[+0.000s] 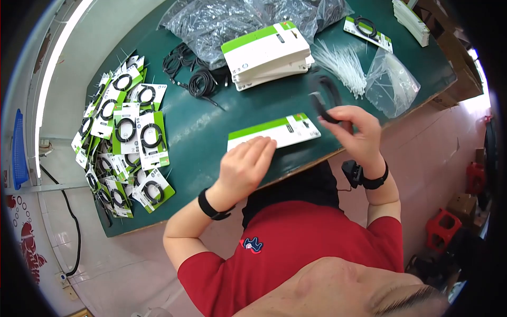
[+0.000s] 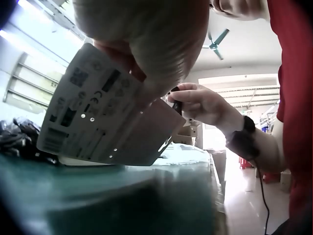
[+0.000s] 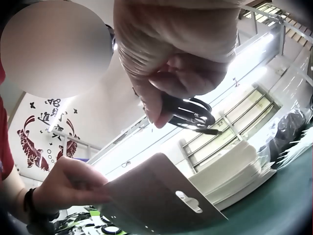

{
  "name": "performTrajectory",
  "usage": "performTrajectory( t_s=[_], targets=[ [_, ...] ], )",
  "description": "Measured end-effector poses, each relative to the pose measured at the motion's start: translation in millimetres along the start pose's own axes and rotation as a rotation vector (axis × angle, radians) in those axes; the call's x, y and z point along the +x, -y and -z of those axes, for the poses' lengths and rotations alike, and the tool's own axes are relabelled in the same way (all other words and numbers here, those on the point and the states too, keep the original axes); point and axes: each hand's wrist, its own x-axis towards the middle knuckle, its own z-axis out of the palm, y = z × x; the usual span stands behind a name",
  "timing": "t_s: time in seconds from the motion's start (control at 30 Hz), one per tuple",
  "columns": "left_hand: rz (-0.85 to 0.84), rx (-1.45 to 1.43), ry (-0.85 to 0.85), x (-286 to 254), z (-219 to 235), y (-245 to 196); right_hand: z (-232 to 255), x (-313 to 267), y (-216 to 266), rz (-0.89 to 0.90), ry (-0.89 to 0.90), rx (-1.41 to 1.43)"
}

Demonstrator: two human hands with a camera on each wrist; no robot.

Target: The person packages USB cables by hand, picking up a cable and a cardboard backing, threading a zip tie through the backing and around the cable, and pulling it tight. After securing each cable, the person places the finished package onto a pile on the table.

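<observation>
The left hand (image 1: 247, 165) holds a white and green card (image 1: 274, 132) near the table's front edge, its fingers over the card's left part. In the left wrist view the card (image 2: 93, 107) is tilted, its printed side showing. The right hand (image 1: 355, 129) pinches a coiled black cable (image 1: 330, 95) between thumb and fingers, raised to the right of the card; the coil is blurred. In the right wrist view the cable (image 3: 193, 115) hangs from the right hand (image 3: 178, 54), above the card (image 3: 156, 196) with its hanging slot.
Cards with coiled cables (image 1: 127, 129) are heaped at the left. Behind the card are a stack of blank cards (image 1: 266, 50), loose black cables (image 1: 202, 83) and plastic bags (image 1: 211, 31). White cable ties (image 1: 343, 66), a clear bag (image 1: 393, 84) and another carded cable (image 1: 367, 31) lie right.
</observation>
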Motion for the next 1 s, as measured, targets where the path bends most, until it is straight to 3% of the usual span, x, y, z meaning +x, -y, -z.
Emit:
performTrajectory(
  t_s=[0.07, 0.1, 0.2, 0.33, 0.4, 0.73, 1.0],
  targets=[
    [0.037, -0.040, -0.021, -15.8, -15.5, -15.5, -18.8, -0.5, 6.6, 0.015, 0.323, -0.125],
    [0.063, -0.069, -0.057, -22.6, -22.1, -23.1, -29.4, -2.8, 5.2, -0.005, 0.331, -0.120],
    [0.112, -0.128, -0.120, -35.1, -32.3, -37.4, -57.7, -16.0, -5.8, 0.244, 0.591, -0.246],
    [0.158, -0.234, -0.206, -51.7, -54.7, -40.5, -65.5, -26.3, -9.3, 0.166, 0.790, -0.228],
    [0.174, -0.365, -0.210, -63.6, -65.5, -39.8, -60.7, -27.6, -12.3, 0.185, 0.807, -0.186],
    [0.141, -0.372, -0.244, -65.6, -65.2, -38.9, -50.9, -29.3, -35.2, 0.289, 0.792, 0.004],
    [0.153, -0.399, -0.190, -70.7, -66.5, -36.4, -53.6, -33.8, -32.9, 0.206, 0.806, -0.014]
  ],
)
